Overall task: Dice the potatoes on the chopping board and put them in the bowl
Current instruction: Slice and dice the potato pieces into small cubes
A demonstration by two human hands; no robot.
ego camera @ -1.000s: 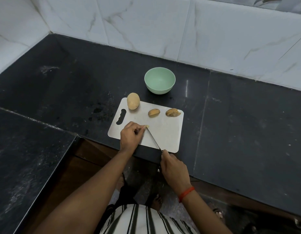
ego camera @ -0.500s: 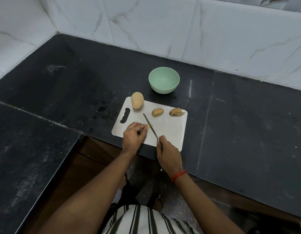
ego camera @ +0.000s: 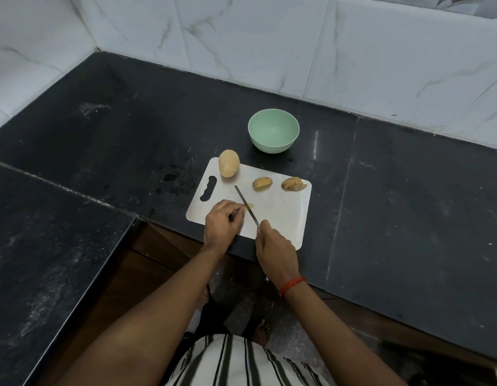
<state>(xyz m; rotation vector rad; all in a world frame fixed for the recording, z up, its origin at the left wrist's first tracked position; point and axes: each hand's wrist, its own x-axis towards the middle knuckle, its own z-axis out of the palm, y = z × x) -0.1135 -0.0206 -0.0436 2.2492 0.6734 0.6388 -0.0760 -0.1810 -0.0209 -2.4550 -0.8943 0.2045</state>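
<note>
Knife (ego camera: 242, 196) shifted onto potato strip (ego camera: 250, 205), protruding beyond left grip (ego camera: 223, 224).

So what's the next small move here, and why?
Probably press the knife down through the potato strip the left hand pins to the chopping board: the right hand grips the handle, the blade crosses it, and the bowl is empty.
</note>
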